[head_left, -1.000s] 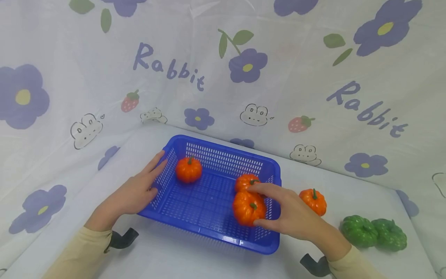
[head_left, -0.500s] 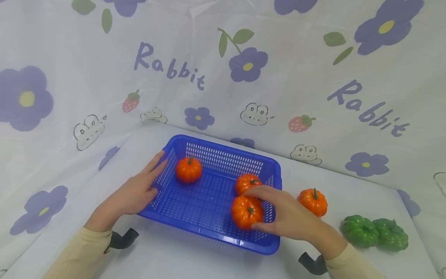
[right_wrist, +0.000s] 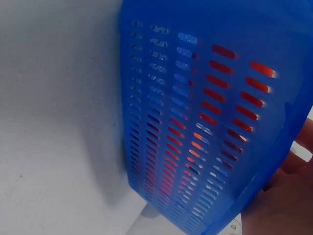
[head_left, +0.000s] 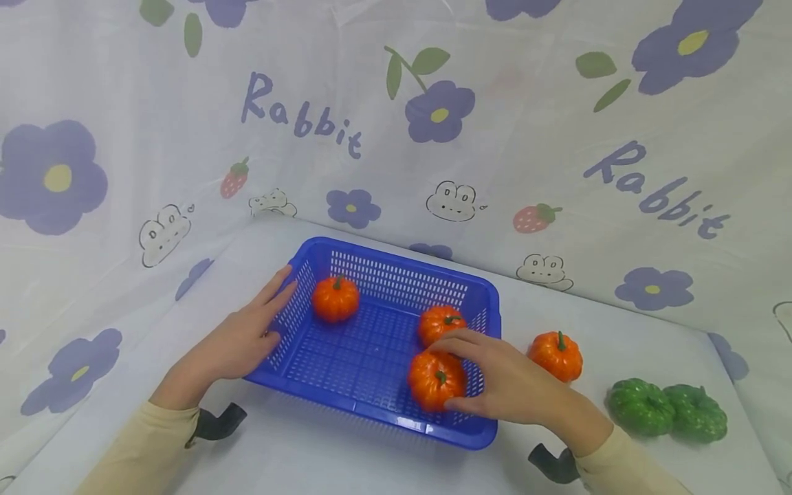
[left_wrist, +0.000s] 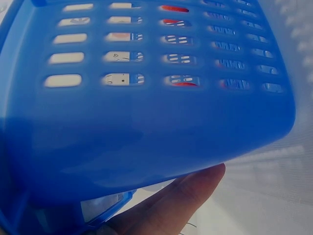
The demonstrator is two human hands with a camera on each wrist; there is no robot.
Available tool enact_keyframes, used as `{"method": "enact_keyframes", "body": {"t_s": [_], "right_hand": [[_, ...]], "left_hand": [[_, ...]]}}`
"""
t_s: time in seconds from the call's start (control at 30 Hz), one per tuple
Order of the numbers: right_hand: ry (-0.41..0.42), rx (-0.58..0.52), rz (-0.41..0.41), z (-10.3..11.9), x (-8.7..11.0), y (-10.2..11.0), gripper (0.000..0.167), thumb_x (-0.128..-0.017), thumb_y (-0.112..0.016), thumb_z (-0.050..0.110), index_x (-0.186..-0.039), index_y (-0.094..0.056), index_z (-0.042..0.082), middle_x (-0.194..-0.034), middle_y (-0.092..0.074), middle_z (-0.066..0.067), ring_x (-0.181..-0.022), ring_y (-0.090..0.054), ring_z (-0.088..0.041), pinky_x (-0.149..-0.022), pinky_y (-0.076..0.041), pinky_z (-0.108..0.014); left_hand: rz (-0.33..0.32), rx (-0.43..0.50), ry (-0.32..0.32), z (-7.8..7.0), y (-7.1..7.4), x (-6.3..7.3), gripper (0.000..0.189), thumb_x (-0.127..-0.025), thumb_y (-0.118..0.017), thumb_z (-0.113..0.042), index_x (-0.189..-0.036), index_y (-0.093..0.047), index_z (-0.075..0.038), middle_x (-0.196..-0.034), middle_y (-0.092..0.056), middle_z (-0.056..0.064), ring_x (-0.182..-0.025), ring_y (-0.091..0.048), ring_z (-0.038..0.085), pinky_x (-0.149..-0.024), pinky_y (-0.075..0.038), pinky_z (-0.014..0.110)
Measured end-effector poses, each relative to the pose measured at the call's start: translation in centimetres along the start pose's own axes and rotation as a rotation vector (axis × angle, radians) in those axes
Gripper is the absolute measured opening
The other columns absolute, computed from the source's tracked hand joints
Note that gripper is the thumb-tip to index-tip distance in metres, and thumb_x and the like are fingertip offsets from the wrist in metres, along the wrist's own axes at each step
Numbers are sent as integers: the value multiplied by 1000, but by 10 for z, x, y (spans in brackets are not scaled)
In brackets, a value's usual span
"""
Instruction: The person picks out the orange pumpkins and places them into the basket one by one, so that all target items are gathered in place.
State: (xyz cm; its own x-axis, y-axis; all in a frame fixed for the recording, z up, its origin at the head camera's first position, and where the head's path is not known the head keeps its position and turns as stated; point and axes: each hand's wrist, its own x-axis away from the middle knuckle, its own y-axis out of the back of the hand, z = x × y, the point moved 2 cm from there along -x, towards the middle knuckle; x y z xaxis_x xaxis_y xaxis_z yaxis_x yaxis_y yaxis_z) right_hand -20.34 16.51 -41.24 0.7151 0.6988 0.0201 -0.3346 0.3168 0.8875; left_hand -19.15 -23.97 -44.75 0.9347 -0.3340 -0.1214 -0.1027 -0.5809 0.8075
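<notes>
A blue plastic basket (head_left: 355, 407) with slotted walls stands on the white-covered table. My right hand (head_left: 501, 370) reaches over its right side, thumb and fingers round an orange pumpkin (head_left: 436, 386) low in the front right corner. Just behind that one lies a second orange pumpkin (head_left: 441, 322), and a third orange pumpkin (head_left: 335, 300) sits in the back left. My left hand (head_left: 238, 337) rests with fairly straight fingers against the basket's left side. In the right wrist view, orange shows through the slots of the basket wall (right_wrist: 274, 29); the hand (right_wrist: 283, 205) is partly cut off.
Outside the basket on the right lies another orange pumpkin (head_left: 557, 356). Beyond it, two green pumpkins (head_left: 640, 407) touch each other near the table's right edge. A white cloth (head_left: 383, 165) printed with flowers and rabbits hangs behind the table.
My right hand and the pumpkin it holds have shifted slightly left and towards the basket's front, away from the pumpkin behind. The left hand and the basket have stayed in place.
</notes>
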Motion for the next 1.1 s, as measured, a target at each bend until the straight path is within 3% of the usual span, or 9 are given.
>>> {"method": "enact_keyframes", "body": {"t_s": [0.17, 0.33, 0.5, 0.6, 0.93, 1.1], "right_hand": [[-18, 68, 61, 3, -4, -2, 63, -87, -91, 39, -144, -67, 28, -148, -62, 9, -134, -60, -24, -108, -54, -57], [5, 168, 115, 2, -10, -6, 62, -86, -91, 43, -142, -69, 27, -143, -65, 8, -116, -67, -19, -100, -61, -49], [33, 219, 136, -1, -14, -9, 62, -85, -91, 46, -141, -69, 28, -139, -67, 9, -107, -69, -17, -95, -62, -45], [37, 225, 146, -3, -15, -9, 62, -85, -91, 45, -141, -69, 28, -139, -68, 8, -107, -69, -16, -96, -62, -45], [7, 253, 160, 10, -16, -14, 66, -85, -93, 39, -144, -69, 21, -141, -69, 2, -110, -68, -22, -101, -59, -50], [-2, 267, 161, 14, -15, -16, 66, -85, -93, 38, -144, -68, 22, -141, -69, 3, -111, -68, -21, -101, -59, -49]], "left_hand": [[4, 1, 11, -1, 0, -1, 75, -101, -54, 4, -170, -25, 3, -182, 0, 12, -150, -43, 50, -119, -38, 64], [5, 1, 14, -3, 0, -2, 75, -101, -55, 4, -170, -25, 3, -182, -1, 12, -151, -42, 50, -118, -38, 64], [4, -1, 14, -6, 0, -4, 75, -101, -55, 4, -170, -26, 3, -182, -1, 13, -145, -50, 49, -116, -41, 64], [5, -6, 24, -7, 0, -4, 75, -101, -55, 3, -170, -26, 3, -182, -1, 12, -138, -55, 47, -115, -44, 64], [14, 6, 10, -6, 4, 1, 75, -101, -55, 3, -170, -26, 3, -182, -1, 13, -146, -48, 49, -117, -41, 63], [16, 4, 0, -4, 6, 2, 75, -101, -55, 4, -170, -26, 3, -182, -1, 13, -143, -52, 49, -116, -42, 63]]}}
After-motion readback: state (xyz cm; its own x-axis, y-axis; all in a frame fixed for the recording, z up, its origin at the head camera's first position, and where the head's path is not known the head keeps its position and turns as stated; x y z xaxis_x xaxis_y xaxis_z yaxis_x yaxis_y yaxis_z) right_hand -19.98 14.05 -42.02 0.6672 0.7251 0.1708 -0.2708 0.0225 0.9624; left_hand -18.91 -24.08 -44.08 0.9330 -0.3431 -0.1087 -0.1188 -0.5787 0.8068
